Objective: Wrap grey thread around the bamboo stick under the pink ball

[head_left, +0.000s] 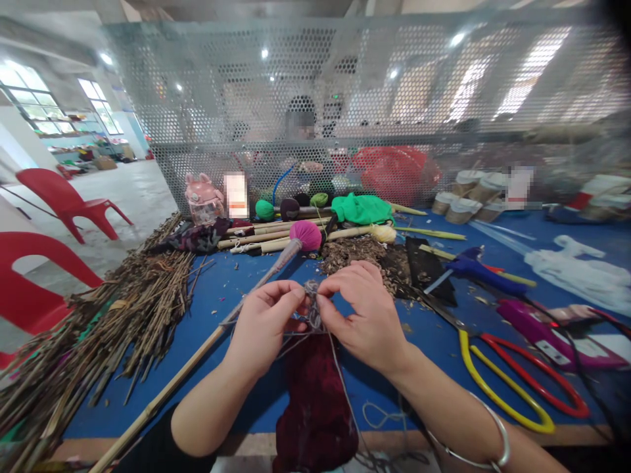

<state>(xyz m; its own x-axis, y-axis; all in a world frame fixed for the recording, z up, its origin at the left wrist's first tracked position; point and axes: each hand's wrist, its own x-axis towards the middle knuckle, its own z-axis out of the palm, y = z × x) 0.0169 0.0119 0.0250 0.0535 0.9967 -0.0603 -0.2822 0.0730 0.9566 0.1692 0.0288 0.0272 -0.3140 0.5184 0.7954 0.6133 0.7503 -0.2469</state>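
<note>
A small bundle of knotted grey yarn point(314, 309) is pinched between my two hands, above the front part of the blue table. My left hand point(263, 322) grips its left side with thumb and fingers. On the other side my right hand point(367, 315) is closed on it too, thumb against forefinger. Strands trail down from the bundle over a dark red cloth point(315, 401). To the left of my left hand lies a long bamboo stick point(197, 358), its far end wrapped in grey and topped by a pink ball point(305, 235).
Twigs point(148, 315) cover the table's left side. Red-and-yellow-handled shears point(493, 374), a blue glue gun point(483, 266) and a purple device point(557, 335) lie right. Wood chips point(355, 256) and green cloth point(362, 209) sit before a perforated metal screen point(236, 85); a person is behind it.
</note>
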